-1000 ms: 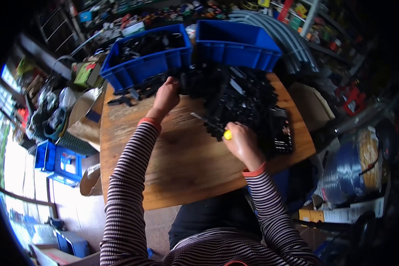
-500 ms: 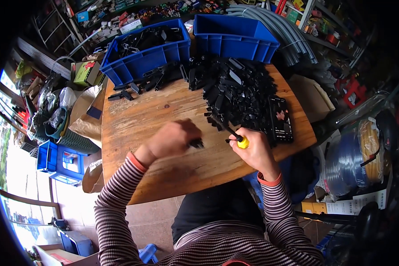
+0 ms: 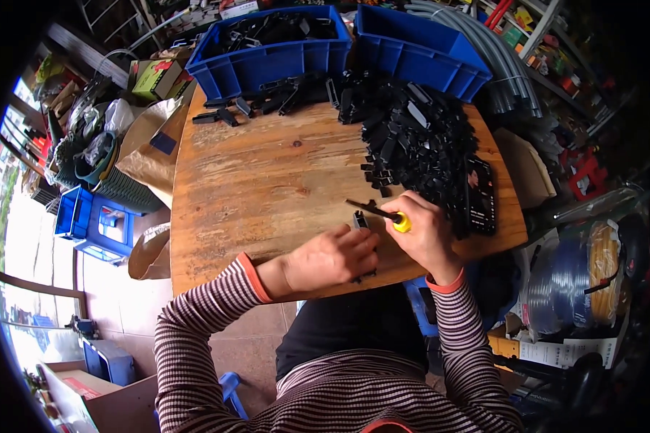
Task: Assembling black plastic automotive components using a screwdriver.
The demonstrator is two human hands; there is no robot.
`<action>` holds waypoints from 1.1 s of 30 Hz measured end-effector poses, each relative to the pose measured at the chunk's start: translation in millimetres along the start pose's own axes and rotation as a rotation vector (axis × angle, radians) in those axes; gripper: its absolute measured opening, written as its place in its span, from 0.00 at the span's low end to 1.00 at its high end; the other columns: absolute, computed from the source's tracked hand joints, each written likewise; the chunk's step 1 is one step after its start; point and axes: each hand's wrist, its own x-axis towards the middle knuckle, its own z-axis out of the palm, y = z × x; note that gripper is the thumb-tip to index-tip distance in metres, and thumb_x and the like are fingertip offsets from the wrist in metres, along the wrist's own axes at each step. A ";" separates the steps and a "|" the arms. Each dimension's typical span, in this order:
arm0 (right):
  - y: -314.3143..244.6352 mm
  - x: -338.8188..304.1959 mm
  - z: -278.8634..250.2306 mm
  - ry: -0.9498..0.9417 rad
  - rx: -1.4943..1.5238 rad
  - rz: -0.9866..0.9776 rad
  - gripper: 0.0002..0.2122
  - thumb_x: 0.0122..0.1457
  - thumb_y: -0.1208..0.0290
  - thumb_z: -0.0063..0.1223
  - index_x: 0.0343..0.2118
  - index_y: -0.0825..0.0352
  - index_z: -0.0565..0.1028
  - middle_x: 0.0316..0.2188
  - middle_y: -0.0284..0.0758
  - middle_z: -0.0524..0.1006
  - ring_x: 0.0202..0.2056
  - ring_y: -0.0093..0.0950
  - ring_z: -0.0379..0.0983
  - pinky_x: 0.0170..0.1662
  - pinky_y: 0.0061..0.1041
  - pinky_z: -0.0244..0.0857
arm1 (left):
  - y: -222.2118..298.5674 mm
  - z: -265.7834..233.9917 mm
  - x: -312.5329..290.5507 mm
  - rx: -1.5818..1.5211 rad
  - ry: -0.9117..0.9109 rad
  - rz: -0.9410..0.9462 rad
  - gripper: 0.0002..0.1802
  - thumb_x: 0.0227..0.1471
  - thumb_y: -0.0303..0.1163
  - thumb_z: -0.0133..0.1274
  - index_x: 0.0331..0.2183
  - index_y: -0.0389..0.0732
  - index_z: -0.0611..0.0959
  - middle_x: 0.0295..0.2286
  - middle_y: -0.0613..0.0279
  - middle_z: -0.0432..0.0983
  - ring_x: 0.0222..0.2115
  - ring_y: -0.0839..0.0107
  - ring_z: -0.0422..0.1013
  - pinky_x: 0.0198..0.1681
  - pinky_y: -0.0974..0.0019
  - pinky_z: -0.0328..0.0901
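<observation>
My left hand (image 3: 330,255) is closed over a long black plastic part (image 3: 360,219) near the front edge of the table. One end of that part shows beyond my fingers and the rest is mostly covered. Just to its right, my right hand (image 3: 425,229) grips a tool with a yellow handle (image 3: 402,222). The tool's dark shaft (image 3: 378,210) points left, above the part; I cannot make out its tip clearly. A large heap of small black plastic pieces (image 3: 419,144) lies beyond my right hand.
At the back of the table stand a blue bin of black parts (image 3: 267,61) and another blue bin (image 3: 422,58). Loose black parts (image 3: 289,94) lie before the left bin. A phone (image 3: 481,196) rests at the right edge. A brown paper bag (image 3: 148,148) stands left of the table.
My left hand has come right and nearer, bringing the black part close to the tool. My right hand stays closed on the tool. The whole view has shifted, with the table higher in it.
</observation>
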 end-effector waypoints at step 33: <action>-20.3 24.6 -49.8 0.309 0.252 0.251 0.04 0.55 0.75 0.59 0.30 0.68 0.75 0.21 0.31 0.75 0.21 0.16 0.69 0.26 0.16 0.64 | -5.1 5.7 -11.0 0.009 0.014 0.011 0.19 0.44 0.35 0.53 0.41 0.39 0.77 0.47 0.54 0.72 0.48 0.61 0.66 0.46 0.63 0.65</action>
